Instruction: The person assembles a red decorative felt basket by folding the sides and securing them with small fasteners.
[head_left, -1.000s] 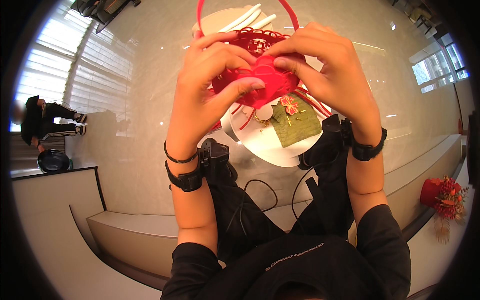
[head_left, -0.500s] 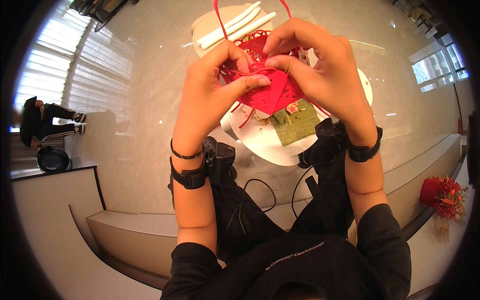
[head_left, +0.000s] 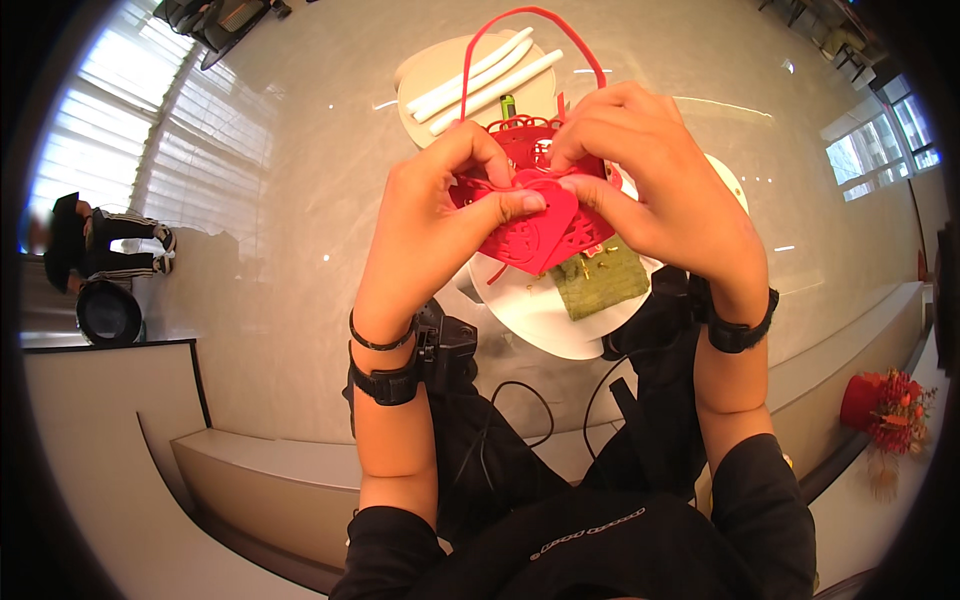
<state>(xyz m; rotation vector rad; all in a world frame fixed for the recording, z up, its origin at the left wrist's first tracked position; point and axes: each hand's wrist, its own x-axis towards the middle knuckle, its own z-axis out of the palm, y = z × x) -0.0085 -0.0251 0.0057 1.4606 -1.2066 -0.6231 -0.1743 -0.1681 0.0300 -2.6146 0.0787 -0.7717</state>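
Red, with a heart-shaped front, the basket [head_left: 540,235] is held over the white table [head_left: 545,325]; our left hand [head_left: 430,205] and our right hand [head_left: 655,185] pinch its upper front between thumb and fingers. On the table lies a green cloth [head_left: 603,287]. Beyond the table, white rods [head_left: 497,92] rest on a beige stool [head_left: 530,100]; well right of the table we see red flowers [head_left: 903,410].

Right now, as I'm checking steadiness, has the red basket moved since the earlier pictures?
Yes: lower in the picture. Judged against the white tubes, the red basket sits farther below them than a second ago.
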